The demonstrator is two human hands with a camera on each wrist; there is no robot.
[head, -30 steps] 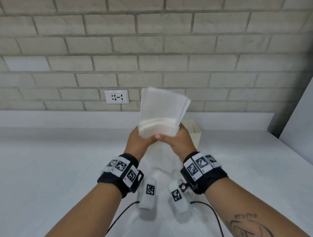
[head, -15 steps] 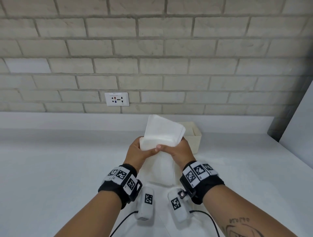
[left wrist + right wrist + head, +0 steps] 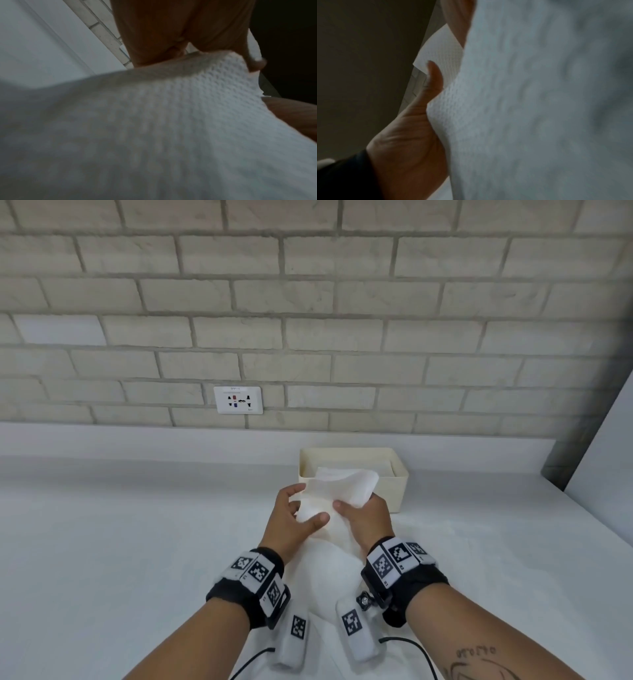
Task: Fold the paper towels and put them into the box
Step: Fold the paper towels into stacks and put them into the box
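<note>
A white embossed paper towel (image 3: 342, 491) is held low over the table, just in front of the cream box (image 3: 400, 487). My left hand (image 3: 308, 505) grips its left side, thumb on top and fingers curled round the edge. On the right side, my right hand (image 3: 356, 505) pinches it with the thumb on top and the fingers hidden underneath. The towel's top edge droops forward against the box's near wall. Both wrist views are mostly filled by the towel (image 3: 171, 121) (image 3: 539, 108). Something white lies inside the box at its right end.
More white paper towel (image 3: 329, 573) lies flat on the table (image 3: 137, 542) under my wrists. A brick wall with a socket (image 3: 238, 399) stands behind the box. A grey panel (image 3: 609, 467) rises at the right edge.
The towel stack, held upright in front of the wall a second ago, has come down to the box's front and bent over. Both hands dropped with it.
</note>
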